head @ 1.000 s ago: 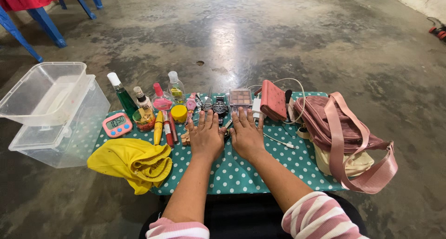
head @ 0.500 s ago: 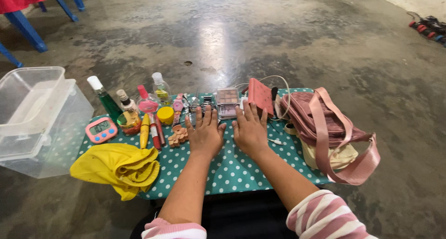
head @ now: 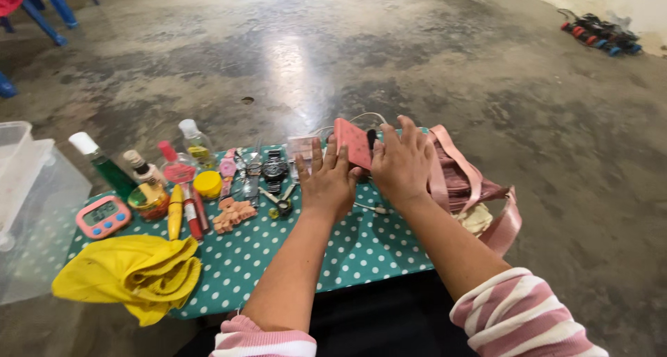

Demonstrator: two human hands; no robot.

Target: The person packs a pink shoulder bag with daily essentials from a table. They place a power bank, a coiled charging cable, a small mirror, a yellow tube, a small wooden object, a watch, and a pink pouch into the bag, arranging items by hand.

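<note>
You're sitting at a small low table covered in a teal cloth with white polka dots [head: 361, 249], set on a bare, patchy grey concrete floor [head: 389, 58] with a bright glare patch in the middle. Blue chair legs [head: 48, 6] poke in at the top left, and there's a bundle of red and blue stuff [head: 601, 32] against the far wall at top right. A clear plastic storage box [head: 28, 204] sits off the table's left end.

Your left hand [head: 330, 180] lies flat, palm down and fingers spread, gripping nothing, its fingertips right at the near edge of the flat pink rectangular wallet [head: 352, 142]. Your right hand [head: 403, 164] is also spread out, palm down, resting over the left end of the dusty-pink strap bag [head: 472, 183], just beside the wallet; I can't tell if it's touching the wallet, and it isn't closed round anything.

The wallet sits at the far middle of the table, between your two hands, propped up on edge and tilted. Its long axis runs from far-left to near-right, its broad face turned toward the left.

To the left you've got a black wristwatch [head: 275, 168], a row of small bottles [head: 142, 166], a round yellow jar [head: 208, 185], a pink digital timer [head: 103, 216] and a crumpled yellow cloth [head: 132, 274] at the near-left corner.
</note>
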